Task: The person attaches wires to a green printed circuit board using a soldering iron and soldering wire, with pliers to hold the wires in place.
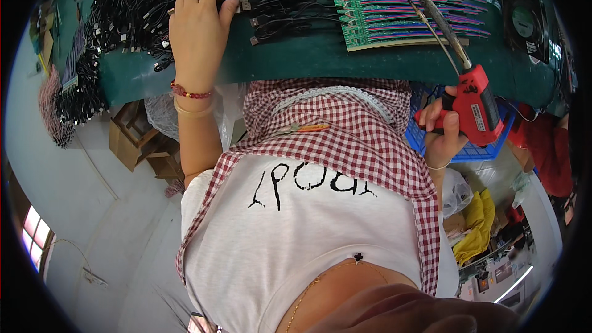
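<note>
My left hand [198,21] reaches onto a heap of black USB cables [132,9]. Its fingers curl down among them, with the tips hidden, so what they grip does not show. Beside the thumb lie metal cable plugs [246,2]. My right hand [443,126] is closed round the handle of a red soldering gun [472,108]. The gun's long metal tip slants up and left over a panel of green circuit boards [354,21]. Rows of blue, pink and black wires [425,9] run across from the boards.
The dark green worktable [277,61] carries everything. A black fan-like unit [524,24] stands at its right edge. Bundled cables [80,95] hang off the left side. Below are a blue plastic crate [487,151], a cardboard box [132,139] and a yellow bag [475,225].
</note>
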The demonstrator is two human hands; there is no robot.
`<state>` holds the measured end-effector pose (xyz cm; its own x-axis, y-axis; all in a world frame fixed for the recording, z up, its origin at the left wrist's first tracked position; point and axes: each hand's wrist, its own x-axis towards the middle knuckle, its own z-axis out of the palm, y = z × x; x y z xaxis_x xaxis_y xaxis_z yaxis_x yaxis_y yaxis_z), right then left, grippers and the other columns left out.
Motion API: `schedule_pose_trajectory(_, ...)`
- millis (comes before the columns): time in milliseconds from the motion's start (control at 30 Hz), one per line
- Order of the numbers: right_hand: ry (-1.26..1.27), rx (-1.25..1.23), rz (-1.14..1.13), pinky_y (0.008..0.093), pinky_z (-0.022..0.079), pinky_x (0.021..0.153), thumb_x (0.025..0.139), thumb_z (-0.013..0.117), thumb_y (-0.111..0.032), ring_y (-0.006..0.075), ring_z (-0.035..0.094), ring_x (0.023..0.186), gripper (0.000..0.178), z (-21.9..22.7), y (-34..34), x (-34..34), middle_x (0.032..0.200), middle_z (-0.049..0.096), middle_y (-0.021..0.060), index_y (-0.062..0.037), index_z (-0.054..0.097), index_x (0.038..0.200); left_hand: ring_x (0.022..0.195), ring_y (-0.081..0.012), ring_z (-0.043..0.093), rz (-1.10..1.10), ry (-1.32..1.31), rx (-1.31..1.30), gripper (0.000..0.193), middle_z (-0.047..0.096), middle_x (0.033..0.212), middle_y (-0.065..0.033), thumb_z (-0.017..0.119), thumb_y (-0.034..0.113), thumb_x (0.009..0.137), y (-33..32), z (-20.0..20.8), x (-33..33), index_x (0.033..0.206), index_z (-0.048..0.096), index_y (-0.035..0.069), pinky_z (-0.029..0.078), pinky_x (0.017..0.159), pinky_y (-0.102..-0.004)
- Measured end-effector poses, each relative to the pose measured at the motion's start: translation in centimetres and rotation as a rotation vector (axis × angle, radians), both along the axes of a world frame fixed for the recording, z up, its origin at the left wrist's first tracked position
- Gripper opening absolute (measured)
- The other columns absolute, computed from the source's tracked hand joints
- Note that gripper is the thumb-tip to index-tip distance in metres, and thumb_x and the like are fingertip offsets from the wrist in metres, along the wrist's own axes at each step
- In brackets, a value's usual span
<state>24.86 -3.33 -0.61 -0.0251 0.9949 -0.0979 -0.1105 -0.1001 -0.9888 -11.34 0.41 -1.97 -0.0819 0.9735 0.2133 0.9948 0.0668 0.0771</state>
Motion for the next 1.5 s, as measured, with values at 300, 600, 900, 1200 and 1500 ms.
schedule_pose_trajectory(300,0.044,0.052,0.001,0.0255,0.039,0.047,0.090,0.051,-0.029,0.0089,0.041,0.048,0.041,0.6,0.7,-0.5,0.067,0.048,0.0060,0.0029,0.043,0.115,0.074,-0.0266,0.053,0.039,-0.513,0.290,0.014,0.058,0.077,-0.0085,0.054,0.017,0.088,0.2,0.6,-1.2,0.085,0.055,0.003,0.041,0.067,-0.0373)
schedule_pose_trajectory(600,0.099,0.010,0.023,0.0322,0.050,0.068,0.086,0.053,-0.005,0.0172,0.055,0.068,0.035,2.8,2.5,-5.4,0.087,0.056,0.0128,0.0025,0.041,0.118,0.076,-0.0155,0.044,-0.409,-2.324,0.035,0.026,0.042,0.086,-0.0030,0.034,0.020,0.097,1.0,4.0,6.2,0.115,0.043,0.002,0.039,0.095,-0.0430)
schedule_pose_trajectory(900,-0.030,0.154,0.128,0.0342,0.052,0.075,0.081,0.056,0.005,0.0212,0.060,0.084,0.041,2.9,4.2,-9.1,0.096,0.058,0.0148,0.0026,0.041,0.119,0.098,-0.0183,0.049,-0.304,-2.583,0.342,0.009,0.049,0.096,-0.0051,0.039,0.006,0.093,1.0,1.5,11.0,0.101,0.045,0.005,0.025,0.108,-0.0525)
schedule_pose_trajectory(1200,0.007,0.086,0.069,0.0271,0.049,0.065,0.078,0.061,0.002,0.0154,0.059,0.070,0.041,3.3,5.1,-8.9,0.079,0.059,0.0098,0.0037,0.043,0.115,0.108,-0.0277,0.046,-0.329,-0.803,0.688,0.041,0.049,0.114,-0.0128,0.065,0.007,0.074,-0.1,3.2,10.8,0.110,0.045,0.001,0.032,0.098,-0.0394)
schedule_pose_trajectory(1500,0.037,0.104,-0.011,0.0271,0.047,0.063,0.078,0.060,0.001,0.0147,0.056,0.067,0.038,3.1,6.3,-8.9,0.077,0.058,0.0095,0.0042,0.044,0.113,0.049,-0.0129,0.053,-0.301,-1.268,-0.119,0.005,0.057,0.065,-0.0063,0.056,0.003,0.079,-1.4,4.3,12.2,0.081,0.053,0.001,0.042,0.047,-0.0246)
